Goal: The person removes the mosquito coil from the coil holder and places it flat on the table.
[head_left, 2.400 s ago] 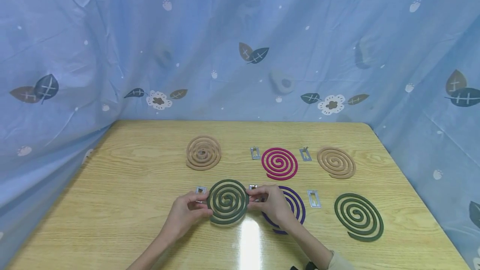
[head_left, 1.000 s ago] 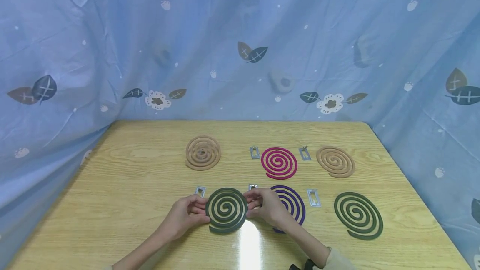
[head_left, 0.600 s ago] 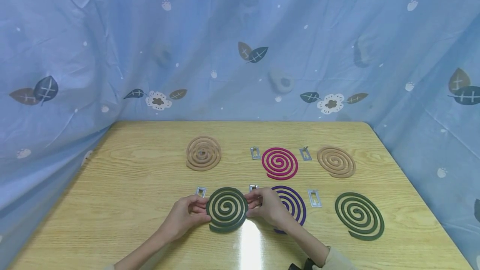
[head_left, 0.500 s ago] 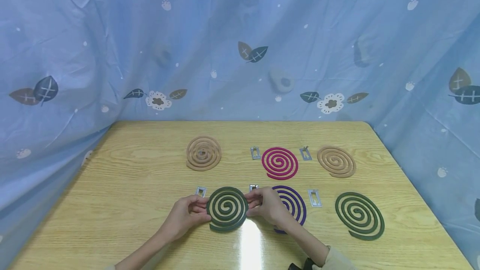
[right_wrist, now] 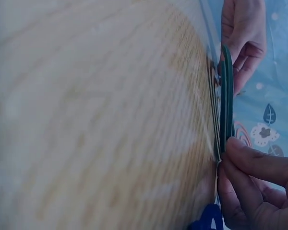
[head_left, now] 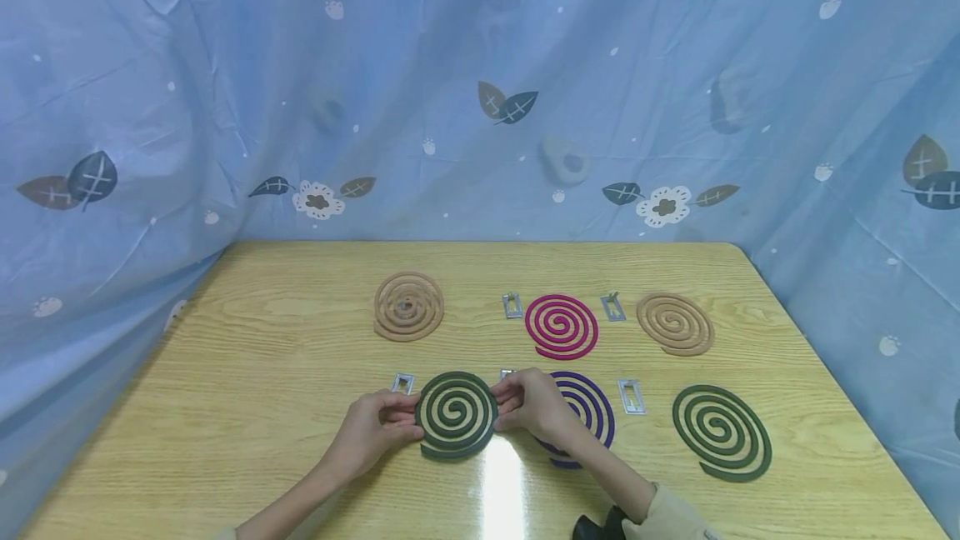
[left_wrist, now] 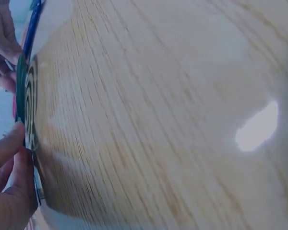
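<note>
A dark green mosquito coil (head_left: 454, 416) lies flat between my two hands near the front of the table. My left hand (head_left: 365, 432) pinches its left edge with thumb and fingers. At the opposite edge, the right hand (head_left: 542, 407) pinches it the same way, overlapping a purple mosquito coil (head_left: 602, 419) behind it. The right wrist view has the green coil (right_wrist: 226, 100) edge-on, close over the tabletop. Just past the left fingertips lies a small metal coil stand (head_left: 402, 383); another stand (head_left: 507, 373) is partly hidden by the right hand.
A tan coil (head_left: 408, 335) with metal at its centre, a magenta coil (head_left: 561, 324) and a second tan coil (head_left: 675, 322) lie farther back. To the right are a metal stand (head_left: 632, 397) and another green coil (head_left: 722, 433). Two stands (head_left: 512, 305) flank the magenta coil. A blue patterned curtain (head_left: 480, 165) surrounds the table.
Both hands brought the green coil a little nearer to the body, then shifted it slightly back away. Both grips stay on its edges; the other coils and stands have not moved.
</note>
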Demonstrator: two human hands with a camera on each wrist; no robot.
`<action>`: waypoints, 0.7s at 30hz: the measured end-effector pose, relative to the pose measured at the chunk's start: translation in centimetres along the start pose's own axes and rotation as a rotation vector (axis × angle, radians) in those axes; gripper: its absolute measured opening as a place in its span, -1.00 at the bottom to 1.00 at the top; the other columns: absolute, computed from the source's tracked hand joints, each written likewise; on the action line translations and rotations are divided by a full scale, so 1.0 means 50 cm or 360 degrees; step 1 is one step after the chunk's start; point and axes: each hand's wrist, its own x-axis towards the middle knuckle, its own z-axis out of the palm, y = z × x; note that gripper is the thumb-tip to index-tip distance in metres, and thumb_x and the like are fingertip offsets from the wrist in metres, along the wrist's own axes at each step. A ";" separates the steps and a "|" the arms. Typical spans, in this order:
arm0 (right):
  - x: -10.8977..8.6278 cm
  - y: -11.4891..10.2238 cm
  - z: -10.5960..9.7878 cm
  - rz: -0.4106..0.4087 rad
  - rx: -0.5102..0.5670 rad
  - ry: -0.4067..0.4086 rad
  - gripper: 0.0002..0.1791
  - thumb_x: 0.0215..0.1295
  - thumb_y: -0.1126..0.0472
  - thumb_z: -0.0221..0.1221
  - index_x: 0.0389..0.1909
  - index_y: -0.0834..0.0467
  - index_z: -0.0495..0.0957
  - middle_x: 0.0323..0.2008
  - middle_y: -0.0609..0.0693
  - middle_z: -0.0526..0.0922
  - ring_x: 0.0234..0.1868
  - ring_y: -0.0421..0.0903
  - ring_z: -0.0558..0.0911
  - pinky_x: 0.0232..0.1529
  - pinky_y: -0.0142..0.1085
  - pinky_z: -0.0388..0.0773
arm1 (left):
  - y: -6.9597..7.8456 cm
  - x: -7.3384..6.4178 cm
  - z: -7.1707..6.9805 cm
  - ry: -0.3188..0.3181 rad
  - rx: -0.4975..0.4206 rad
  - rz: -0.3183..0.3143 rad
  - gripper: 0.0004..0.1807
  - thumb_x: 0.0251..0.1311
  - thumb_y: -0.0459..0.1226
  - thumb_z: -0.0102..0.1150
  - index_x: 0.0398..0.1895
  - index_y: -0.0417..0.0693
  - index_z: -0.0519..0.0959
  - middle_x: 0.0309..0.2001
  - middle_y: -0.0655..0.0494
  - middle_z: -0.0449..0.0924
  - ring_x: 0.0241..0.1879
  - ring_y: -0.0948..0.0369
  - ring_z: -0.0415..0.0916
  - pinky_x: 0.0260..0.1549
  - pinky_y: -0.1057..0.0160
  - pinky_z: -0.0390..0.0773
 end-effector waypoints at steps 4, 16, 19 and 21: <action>0.003 -0.001 -0.001 -0.0034 -0.0019 -0.0011 -0.64 -0.24 0.62 0.39 -0.30 0.47 0.59 -0.46 0.13 0.66 -0.45 -0.07 0.66 -0.42 -0.42 0.68 | 0.003 0.002 0.001 0.0002 0.0022 0.0003 -0.51 -0.13 -0.43 0.44 -0.07 -0.46 0.56 -0.22 -0.07 0.58 -0.27 0.11 0.64 -0.25 0.44 0.66; 0.006 -0.004 0.001 -0.0058 -0.0098 -0.0008 -0.67 -0.22 0.62 0.38 -0.33 0.46 0.59 -0.47 0.11 0.64 -0.45 -0.07 0.63 -0.43 -0.44 0.66 | 0.006 0.003 0.004 0.0029 0.0035 -0.0039 -0.52 -0.13 -0.46 0.43 -0.07 -0.47 0.55 -0.20 -0.10 0.59 -0.26 0.09 0.63 -0.26 0.44 0.66; 0.006 -0.004 0.002 -0.0061 -0.0125 0.0005 -0.68 -0.21 0.62 0.39 -0.33 0.45 0.59 -0.47 0.10 0.63 -0.45 -0.08 0.63 -0.44 -0.44 0.66 | 0.007 0.004 0.005 0.0034 0.0032 -0.0043 -0.53 -0.14 -0.47 0.43 -0.08 -0.48 0.55 -0.20 -0.11 0.60 -0.26 0.09 0.63 -0.26 0.43 0.66; 0.006 -0.003 0.003 -0.0059 -0.0145 0.0013 -0.69 -0.21 0.61 0.38 -0.34 0.45 0.59 -0.48 0.09 0.63 -0.45 -0.09 0.62 -0.44 -0.45 0.66 | 0.007 0.004 0.006 0.0034 0.0030 -0.0039 -0.53 -0.15 -0.48 0.43 -0.09 -0.48 0.55 -0.20 -0.13 0.61 -0.27 0.09 0.63 -0.26 0.43 0.67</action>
